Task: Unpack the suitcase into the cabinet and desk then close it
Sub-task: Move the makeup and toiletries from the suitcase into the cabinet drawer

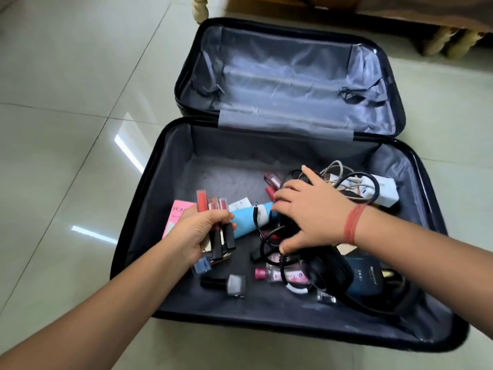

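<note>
Suitcase (160,198) lies open; inside it the left hand (193,233) grips several lipstick tubes (210,205), the right hand (314,212) spreads unclenched over tangled cables (344,180), best gathered whole before lifting.

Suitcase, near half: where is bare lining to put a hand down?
Bare: the far-left corner behind the pink box, the strip along the near wall, and the lid half. Crowded: centre and right, where the right hand lies on cables.
</note>
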